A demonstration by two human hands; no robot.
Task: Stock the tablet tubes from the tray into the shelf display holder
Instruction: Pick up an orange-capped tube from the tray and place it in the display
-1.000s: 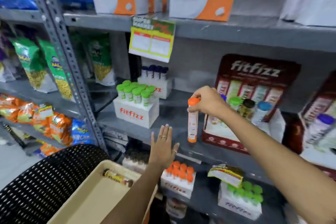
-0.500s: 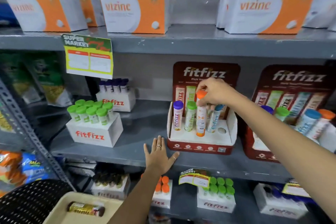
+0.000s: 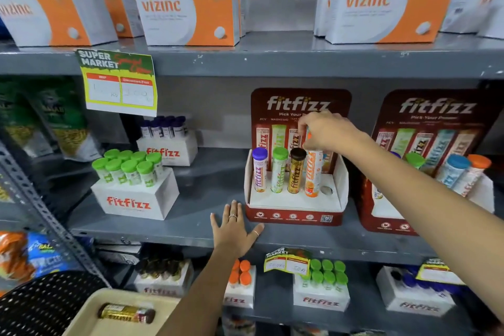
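A red and white display holder (image 3: 296,217) stands on the middle shelf. In it stand a purple-capped tube (image 3: 259,170), a green-capped tube (image 3: 278,172) and a brown-capped tube (image 3: 296,172). My right hand (image 3: 326,131) grips the top of an orange tablet tube (image 3: 313,174), whose base sits in the fourth hole; its cap is hidden by my fingers. One hole (image 3: 326,190) to its right is empty. My left hand (image 3: 235,228) lies flat, fingers spread, on the shelf edge just left of the holder. A brown tube (image 3: 126,313) lies in the beige tray (image 3: 81,322) at the bottom left.
A second display holder (image 3: 387,215) with tubes stands to the right. White boxes of green-capped tubes (image 3: 133,185) and dark-capped tubes (image 3: 166,142) sit to the left. Orange and white cartons (image 3: 188,8) fill the top shelf. A black mesh basket (image 3: 41,305) is beside the tray.
My right hand carried the orange tube rightward and lowered it into the holder's fourth hole. My left hand stayed flat on the shelf edge. The view shifted right and up.
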